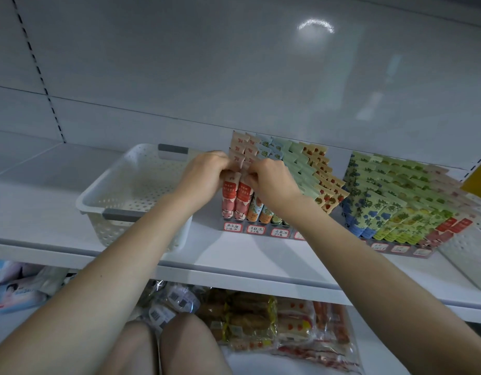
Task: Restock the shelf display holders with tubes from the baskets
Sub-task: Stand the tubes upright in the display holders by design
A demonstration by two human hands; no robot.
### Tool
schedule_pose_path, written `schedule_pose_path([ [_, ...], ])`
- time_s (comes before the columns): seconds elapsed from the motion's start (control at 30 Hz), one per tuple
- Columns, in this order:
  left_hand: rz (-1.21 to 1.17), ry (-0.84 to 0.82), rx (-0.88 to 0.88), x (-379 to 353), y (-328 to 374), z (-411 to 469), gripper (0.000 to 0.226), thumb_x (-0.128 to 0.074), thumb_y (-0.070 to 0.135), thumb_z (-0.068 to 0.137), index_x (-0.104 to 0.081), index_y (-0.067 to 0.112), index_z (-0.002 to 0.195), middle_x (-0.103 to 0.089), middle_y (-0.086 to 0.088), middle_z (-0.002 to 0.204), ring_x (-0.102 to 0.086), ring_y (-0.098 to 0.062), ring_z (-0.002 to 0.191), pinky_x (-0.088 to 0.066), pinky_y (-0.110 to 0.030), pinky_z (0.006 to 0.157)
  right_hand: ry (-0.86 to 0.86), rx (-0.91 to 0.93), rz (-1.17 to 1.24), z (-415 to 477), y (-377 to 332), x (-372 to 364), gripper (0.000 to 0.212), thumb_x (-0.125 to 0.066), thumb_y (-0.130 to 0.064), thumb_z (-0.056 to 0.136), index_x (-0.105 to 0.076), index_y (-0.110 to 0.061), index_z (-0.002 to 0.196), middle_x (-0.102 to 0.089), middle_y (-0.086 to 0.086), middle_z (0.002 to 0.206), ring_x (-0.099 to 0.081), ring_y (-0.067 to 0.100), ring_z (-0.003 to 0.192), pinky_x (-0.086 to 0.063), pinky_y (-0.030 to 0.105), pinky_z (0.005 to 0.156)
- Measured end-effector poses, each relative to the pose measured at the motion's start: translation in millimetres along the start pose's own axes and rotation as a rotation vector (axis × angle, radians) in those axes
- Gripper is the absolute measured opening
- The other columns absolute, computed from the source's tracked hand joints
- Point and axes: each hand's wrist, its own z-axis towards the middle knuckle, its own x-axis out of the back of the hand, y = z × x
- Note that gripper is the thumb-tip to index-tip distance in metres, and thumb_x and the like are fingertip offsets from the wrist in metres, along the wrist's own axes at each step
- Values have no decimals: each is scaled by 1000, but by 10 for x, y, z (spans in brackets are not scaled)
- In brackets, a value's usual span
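White shop shelving (234, 263) fills the frame. Low centre, snack packets (250, 320) lie on the tier below. At mid-frame the left hand (207, 171) and right hand (272, 180) curl their fingers and pinch the flat tops of two red tubes (235, 201). They are probably seating them upright in the front left row of the display holder (261, 229). The white basket (104, 201) stands just to the left, handy for reaching.

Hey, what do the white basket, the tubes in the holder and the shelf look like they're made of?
The white basket: likely moulded plastic, matte, with punched-looking holes and grey handle inserts. The tubes: probably soft printed plastic or laminate, flat crimped ends up. The shelf: seemingly painted metal, smooth with a faint sheen; less certain.
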Motion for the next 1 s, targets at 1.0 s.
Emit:
schedule_pose_path([
  [1.0, 60, -33, 24, 31, 17, 39, 21, -54, 8, 70, -74, 6, 76, -68, -14, 73, -64, -33, 70, -52, -41, 61, -1, 23, 49, 44, 51, 51, 19, -47, 6, 88, -65, 0, 87, -66, 18, 88, -65, 34, 73, -54, 44, 69],
])
